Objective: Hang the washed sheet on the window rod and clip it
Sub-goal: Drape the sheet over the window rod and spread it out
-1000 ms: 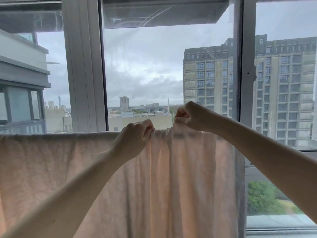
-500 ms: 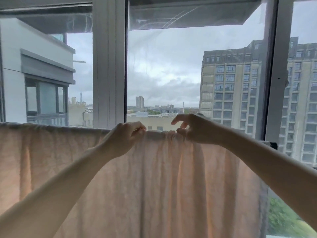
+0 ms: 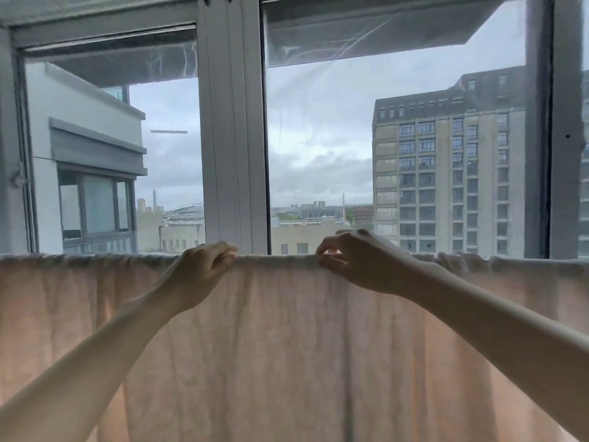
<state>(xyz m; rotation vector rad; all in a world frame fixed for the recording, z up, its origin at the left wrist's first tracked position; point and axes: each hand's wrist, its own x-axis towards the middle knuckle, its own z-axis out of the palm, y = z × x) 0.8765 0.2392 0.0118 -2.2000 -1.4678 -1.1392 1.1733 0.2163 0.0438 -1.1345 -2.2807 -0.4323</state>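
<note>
Here the pink sheet (image 3: 287, 346) drapes over the window rod, both the left hand (image 3: 199, 272) and right hand (image 3: 353, 263) pinching its top fold; soft, limp, likely damp-heavy, best gripped along that fold.

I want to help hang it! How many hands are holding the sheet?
2. The left hand grips the sheet's top edge near the middle; the right hand pinches it just to the right. No clips show.
</note>
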